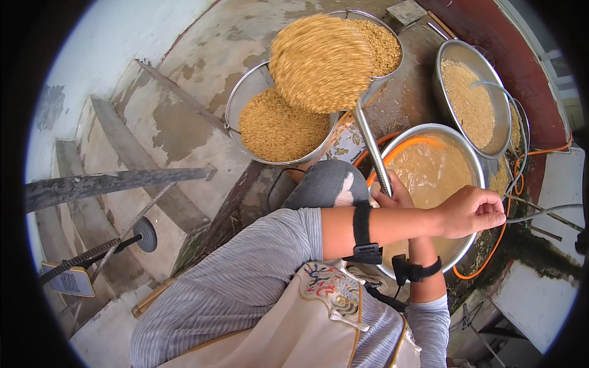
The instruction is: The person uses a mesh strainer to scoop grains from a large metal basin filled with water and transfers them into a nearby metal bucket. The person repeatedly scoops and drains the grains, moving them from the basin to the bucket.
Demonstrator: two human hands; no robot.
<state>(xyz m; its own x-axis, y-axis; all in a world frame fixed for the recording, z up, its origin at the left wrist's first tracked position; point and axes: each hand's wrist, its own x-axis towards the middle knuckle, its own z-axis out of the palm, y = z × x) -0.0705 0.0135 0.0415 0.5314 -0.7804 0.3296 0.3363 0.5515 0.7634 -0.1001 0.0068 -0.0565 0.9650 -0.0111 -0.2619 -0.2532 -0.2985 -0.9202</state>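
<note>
My right hand (395, 192) grips the metal handle (372, 147) of a ladle or strainer, its head hidden under a motion-blurred heap of golden grain (320, 64). That heap hangs over two metal buckets and hides part of each. The nearer bucket (233, 108) holds grain (283, 131); so does the farther bucket (401, 55). Across my right forearm lies my left arm. My left hand (474, 211) has curled fingers over the right rim of a metal basin (479, 168) of cloudy water. A grey hose (547, 211) meets the thumb; whether it touches is unclear.
A tilted metal basin (505, 124) of pale grain stands at the right, a thin blue-grey hose over it. One orange hose (416, 140) dips into the water. Concrete steps (133, 147) and a metal rail (115, 184) lie left; a concrete block (406, 13) sits beyond.
</note>
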